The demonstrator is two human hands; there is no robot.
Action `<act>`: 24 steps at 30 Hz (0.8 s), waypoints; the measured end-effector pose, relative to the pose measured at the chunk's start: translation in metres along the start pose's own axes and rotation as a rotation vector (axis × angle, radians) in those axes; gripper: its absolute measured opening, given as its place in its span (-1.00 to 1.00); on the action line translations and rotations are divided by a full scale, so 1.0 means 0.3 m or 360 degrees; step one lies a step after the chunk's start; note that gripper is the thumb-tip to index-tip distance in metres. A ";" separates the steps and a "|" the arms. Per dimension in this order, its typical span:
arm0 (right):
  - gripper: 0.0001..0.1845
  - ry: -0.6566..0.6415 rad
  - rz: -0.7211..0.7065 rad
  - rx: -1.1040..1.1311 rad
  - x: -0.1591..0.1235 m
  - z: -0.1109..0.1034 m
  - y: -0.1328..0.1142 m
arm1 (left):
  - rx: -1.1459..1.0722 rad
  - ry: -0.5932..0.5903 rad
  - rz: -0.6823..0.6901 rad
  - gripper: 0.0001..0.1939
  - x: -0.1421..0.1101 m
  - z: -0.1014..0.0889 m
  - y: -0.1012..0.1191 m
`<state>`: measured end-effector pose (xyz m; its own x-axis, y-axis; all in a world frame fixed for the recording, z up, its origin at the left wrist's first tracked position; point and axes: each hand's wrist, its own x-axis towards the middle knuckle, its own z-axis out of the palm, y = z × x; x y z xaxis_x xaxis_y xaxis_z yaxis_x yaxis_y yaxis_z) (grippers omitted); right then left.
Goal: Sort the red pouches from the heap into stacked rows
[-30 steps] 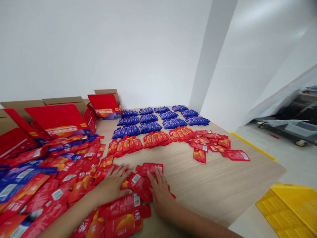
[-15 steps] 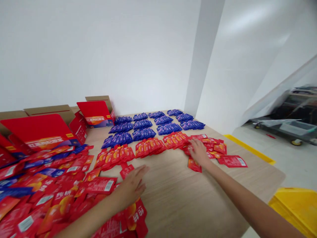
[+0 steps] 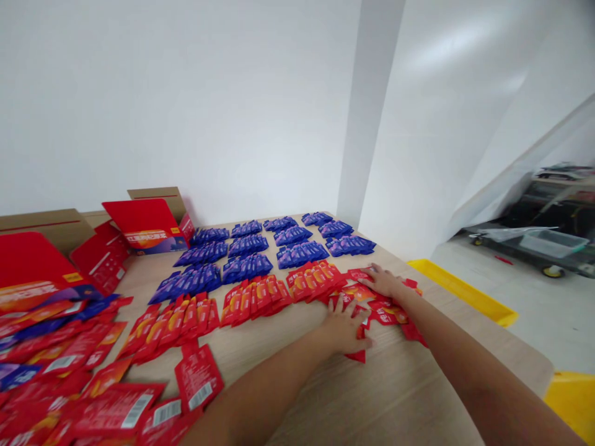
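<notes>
Two hands of ours are now together over the loose red packets (image 3: 385, 313) at the right end of the red row; a second ago both were down at the near edge of the big mixed pile (image 3: 69, 396). Our left hand (image 3: 341, 328) has crossed over to join them, its fingers spread across the near side of the group, while our right hand (image 3: 383, 282) lies over the far side, fingers partly fanned. Whether either pinches a packet, we cannot tell. With both hands here, we judge that we are drawing these loose pieces together rather than taking more from the pile. Just left of them, three fanned red bundles (image 3: 255, 300) sit side by side, and behind those lie the blue bundles (image 3: 246, 267) in rows toward the wall (image 3: 260, 111). One red packet (image 3: 199, 378) lies face down between the leftmost red bundle and our left forearm, and open red cartons (image 3: 151, 229) stand behind the pile on the wooden table (image 3: 372, 396).
</notes>
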<state>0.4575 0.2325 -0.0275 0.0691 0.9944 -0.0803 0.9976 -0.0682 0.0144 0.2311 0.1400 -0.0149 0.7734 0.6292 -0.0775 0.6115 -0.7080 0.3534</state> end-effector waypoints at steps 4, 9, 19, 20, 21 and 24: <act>-0.37 0.0038 -0.0034 0.0058 -0.088 0.018 0.032 | 0.0021 -0.0052 0.0076 -0.15 0.004 0.027 0.010; -0.41 0.0108 -0.0030 0.0050 -0.210 0.015 0.014 | 0.0039 -0.0075 0.0174 -0.18 -0.069 0.044 0.029; -0.42 0.0286 -0.0278 -0.0025 -0.406 0.049 -0.216 | 0.0087 -0.0070 0.0122 -0.17 -0.403 0.063 0.015; -0.41 0.0308 -0.0306 -0.0020 -0.421 0.053 -0.261 | 0.0091 -0.0067 0.0081 -0.16 -0.444 0.065 0.007; -0.41 0.0326 -0.0342 -0.0010 -0.436 0.055 -0.309 | 0.0092 -0.0063 0.0041 -0.14 -0.484 0.066 -0.002; -0.42 0.0332 -0.0503 0.0032 -0.477 0.047 -0.427 | 0.0083 -0.0003 -0.0070 -0.20 -0.588 0.051 -0.037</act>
<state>0.3199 0.0977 -0.0320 -0.2431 0.9617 0.1270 0.9696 0.2448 0.0015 0.0904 0.0320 -0.0195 0.7458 0.6596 -0.0935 0.6527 -0.6954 0.3008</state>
